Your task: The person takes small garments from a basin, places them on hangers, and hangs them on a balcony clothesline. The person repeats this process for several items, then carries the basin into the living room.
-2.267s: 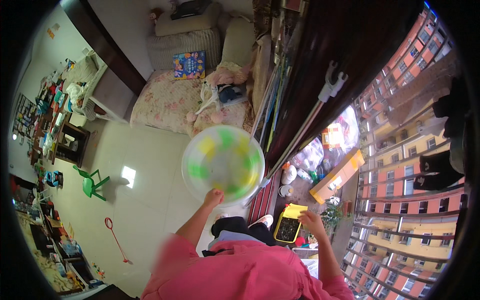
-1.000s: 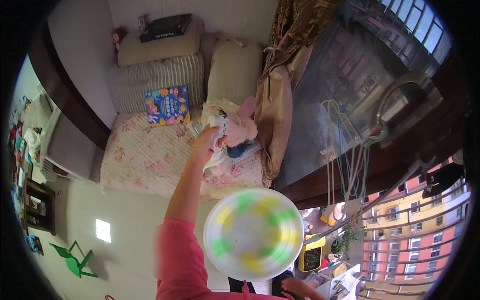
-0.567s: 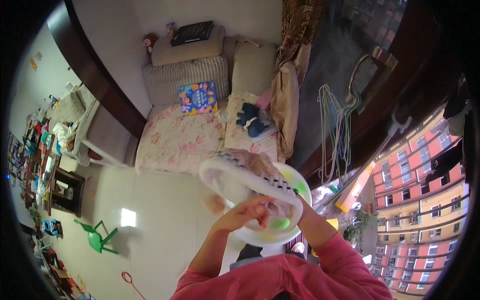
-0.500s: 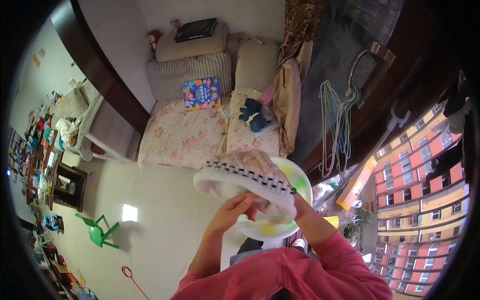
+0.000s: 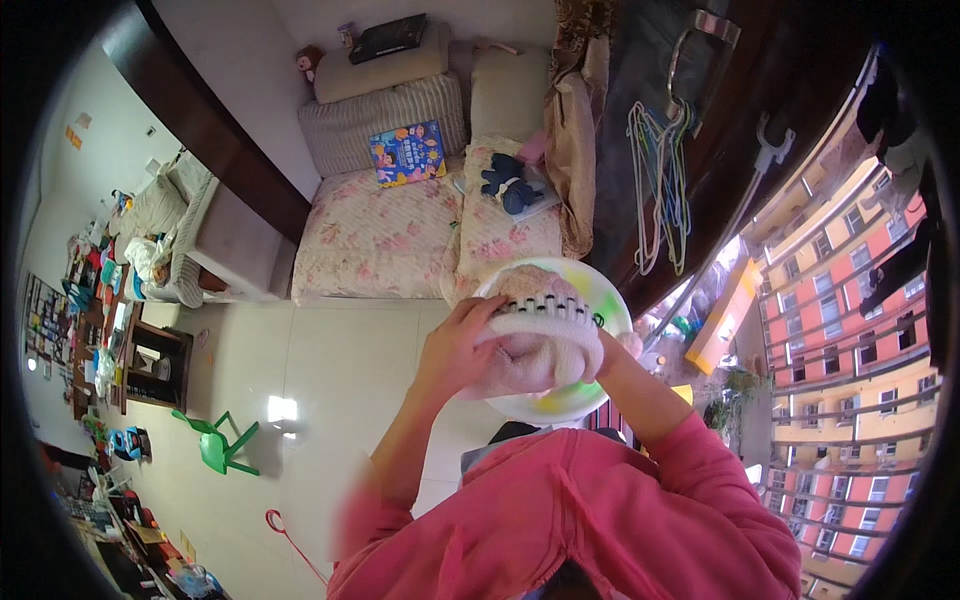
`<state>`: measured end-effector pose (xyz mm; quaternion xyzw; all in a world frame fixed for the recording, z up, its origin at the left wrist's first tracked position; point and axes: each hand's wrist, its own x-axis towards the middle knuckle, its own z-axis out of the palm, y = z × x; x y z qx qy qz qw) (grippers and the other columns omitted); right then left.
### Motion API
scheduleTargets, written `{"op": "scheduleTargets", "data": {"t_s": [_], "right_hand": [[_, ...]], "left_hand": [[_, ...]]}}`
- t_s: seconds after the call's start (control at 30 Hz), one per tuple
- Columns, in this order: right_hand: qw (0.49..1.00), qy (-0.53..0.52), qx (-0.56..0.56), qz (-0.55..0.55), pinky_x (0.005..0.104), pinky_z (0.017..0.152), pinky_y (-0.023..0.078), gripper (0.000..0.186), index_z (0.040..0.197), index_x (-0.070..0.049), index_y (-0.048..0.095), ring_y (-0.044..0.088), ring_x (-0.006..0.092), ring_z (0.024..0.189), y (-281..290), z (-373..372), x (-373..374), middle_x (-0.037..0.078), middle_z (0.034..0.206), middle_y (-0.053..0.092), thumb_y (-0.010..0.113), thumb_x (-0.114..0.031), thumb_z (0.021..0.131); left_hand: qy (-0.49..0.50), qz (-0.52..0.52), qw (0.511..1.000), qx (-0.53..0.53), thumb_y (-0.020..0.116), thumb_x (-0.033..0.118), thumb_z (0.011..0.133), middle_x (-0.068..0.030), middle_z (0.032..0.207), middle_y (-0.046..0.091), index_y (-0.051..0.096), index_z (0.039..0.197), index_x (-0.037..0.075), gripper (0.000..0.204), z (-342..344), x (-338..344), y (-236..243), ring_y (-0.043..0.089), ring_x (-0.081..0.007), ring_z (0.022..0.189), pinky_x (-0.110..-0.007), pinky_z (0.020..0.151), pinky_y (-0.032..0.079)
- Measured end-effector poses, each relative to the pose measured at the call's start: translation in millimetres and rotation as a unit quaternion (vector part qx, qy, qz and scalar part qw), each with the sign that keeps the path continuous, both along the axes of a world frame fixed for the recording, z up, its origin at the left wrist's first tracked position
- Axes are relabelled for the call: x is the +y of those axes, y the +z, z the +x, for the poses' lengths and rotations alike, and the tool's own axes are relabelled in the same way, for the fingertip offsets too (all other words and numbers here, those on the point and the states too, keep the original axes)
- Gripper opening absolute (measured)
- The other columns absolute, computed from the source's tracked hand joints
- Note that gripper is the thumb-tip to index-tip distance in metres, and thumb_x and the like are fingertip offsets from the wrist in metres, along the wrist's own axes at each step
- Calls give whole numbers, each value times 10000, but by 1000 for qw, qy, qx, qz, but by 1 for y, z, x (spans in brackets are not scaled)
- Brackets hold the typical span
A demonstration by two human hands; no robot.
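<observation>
A pale pink knitted hat (image 5: 545, 365) with a fluffy whitish lining and a row of black-and-white trim is between my hands. Its lining now bulges toward me, below the trim. My left hand (image 5: 455, 350) grips the hat's left side, fingers bent over the edge by the trim. On the opposite side, my right hand (image 5: 618, 358) holds the hat's edge; most of its fingers are hidden behind the fabric. Beneath the hat is a round white top (image 5: 560, 405) with green and yellow patches.
Ahead stands a sofa with a floral cover (image 5: 380, 240), carrying a blue picture book (image 5: 408, 153) and a dark blue plush toy (image 5: 508, 185). Several hangers (image 5: 660, 190) hang from a door handle at right. A green child's chair (image 5: 215, 443) is on the floor at left.
My left hand has moved from inside the hat's opening up to its left edge. The hat is tilted differently and looks more bunched, with its lining pushed outward.
</observation>
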<state>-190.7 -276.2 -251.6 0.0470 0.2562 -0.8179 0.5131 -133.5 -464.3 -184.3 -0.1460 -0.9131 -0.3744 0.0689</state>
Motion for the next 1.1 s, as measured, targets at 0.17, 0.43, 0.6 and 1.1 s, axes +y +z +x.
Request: {"op": "scheduleTargets", "data": {"t_s": [0.17, 0.43, 0.6, 1.1], "right_hand": [[968, -117, 117, 190, 294, 922, 381, 489, 1258, -41, 401, 464, 193, 1120, 11, -16, 31, 117, 1232, 472, 538, -291, 861], [648, -188, 581, 454, 349, 826, 440, 520, 1215, -23, 402, 545, 269, 975, 41, 25, -1, 174, 1112, 529, 595, -185, 760], [943, -256, 143, 153, 365, 728, 485, 346, 1031, 9, 509, 590, 228, 780, 65, 15, 5, 137, 909, 599, 473, -39, 690], [964, -177, 184, 67, 367, 896, 436, 418, 1199, 22, 450, 558, 256, 1007, 16, 3, 53, 146, 1135, 549, 466, -190, 839]], "left_hand": [[45, 211, 972, -93, 575, 82, 721, -108, 803, 615, 567, 985, 8, 274, -33, -21, -2, 597, -195, 734, -292, 678, 463], [-42, 262, 944, -197, 588, 112, 727, -93, 837, 609, 580, 928, -8, 235, -45, -2, 50, 574, -153, 767, -283, 686, 454], [-30, 67, 991, -112, 606, 105, 731, -100, 908, 601, 559, 1011, -2, 304, -45, -35, 31, 562, -141, 842, -269, 728, 448], [-48, 774, 532, -341, 372, 315, 868, -134, 1129, 562, 500, 1165, 27, 433, -6, -21, -50, 527, -271, 1060, -415, 946, 392]]}}
